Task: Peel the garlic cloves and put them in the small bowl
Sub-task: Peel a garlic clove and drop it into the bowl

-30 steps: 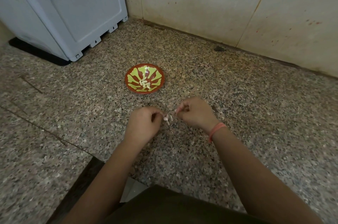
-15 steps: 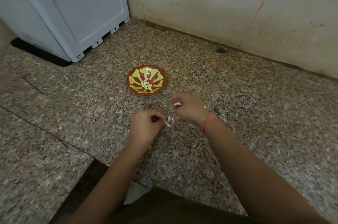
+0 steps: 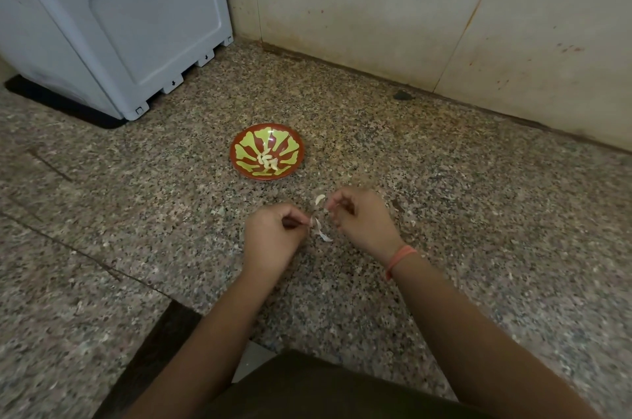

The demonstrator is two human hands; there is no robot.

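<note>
Pinching papery garlic skin (image 3: pixel 319 230) in left hand (image 3: pixel 273 237), right hand (image 3: pixel 362 220) curled, grip unclear, small bowl (image 3: pixel 267 151) unlabelled

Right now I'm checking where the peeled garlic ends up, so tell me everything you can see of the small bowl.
The small bowl is round and shallow, glossy like glazed ceramic, red-brown with yellow-green leaf shapes fanning from its centre. It sits upright on the speckled stone floor, beyond both hands, touched by neither. A small pile of pale peeled garlic cloves lies in its middle.
</note>
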